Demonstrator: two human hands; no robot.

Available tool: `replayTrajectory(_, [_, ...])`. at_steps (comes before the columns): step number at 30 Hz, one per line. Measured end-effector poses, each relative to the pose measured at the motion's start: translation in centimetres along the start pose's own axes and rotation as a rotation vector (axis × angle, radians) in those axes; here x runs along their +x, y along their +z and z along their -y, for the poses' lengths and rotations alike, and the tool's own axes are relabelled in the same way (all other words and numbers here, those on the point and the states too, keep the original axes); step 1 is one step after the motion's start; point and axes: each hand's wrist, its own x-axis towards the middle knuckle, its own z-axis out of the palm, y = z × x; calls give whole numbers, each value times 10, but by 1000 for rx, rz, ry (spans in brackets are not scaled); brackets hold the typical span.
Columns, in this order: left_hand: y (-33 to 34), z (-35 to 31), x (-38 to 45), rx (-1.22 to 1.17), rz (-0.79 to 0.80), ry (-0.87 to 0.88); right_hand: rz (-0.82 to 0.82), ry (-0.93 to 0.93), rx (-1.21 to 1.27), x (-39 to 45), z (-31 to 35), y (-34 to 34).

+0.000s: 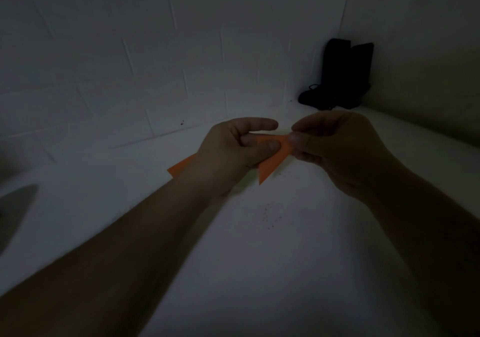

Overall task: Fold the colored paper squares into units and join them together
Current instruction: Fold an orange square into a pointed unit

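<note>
A folded orange paper unit (274, 164) is held in the air above a white surface, in dim light. My left hand (233, 149) pinches it between thumb and fingers near its middle, and one pointed end sticks out behind the wrist at the left. My right hand (335, 149) pinches the paper's right end between thumb and curled fingers. A second point of the paper hangs down below my left thumb. Much of the paper is hidden by both hands.
The white surface (259, 246) meets a white brick-pattern wall (155, 64) at the back. A black object (340, 77) stands in the far right corner. A grey shape (15, 207) lies at the left edge. Small dark specks dot the surface below the hands.
</note>
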Motion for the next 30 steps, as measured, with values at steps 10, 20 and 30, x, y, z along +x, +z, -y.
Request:
replayTrajectory(10, [-1, 1, 0, -15, -32, 8, -10, 22, -34, 2, 0, -3])
replayTrajectory(20, [-3, 1, 2, 96, -162, 22, 10, 31, -119, 5, -7, -1])
replayTrajectory(30, [-4, 7, -1, 289, 8, 64, 104, 89, -136, -2, -2, -2])
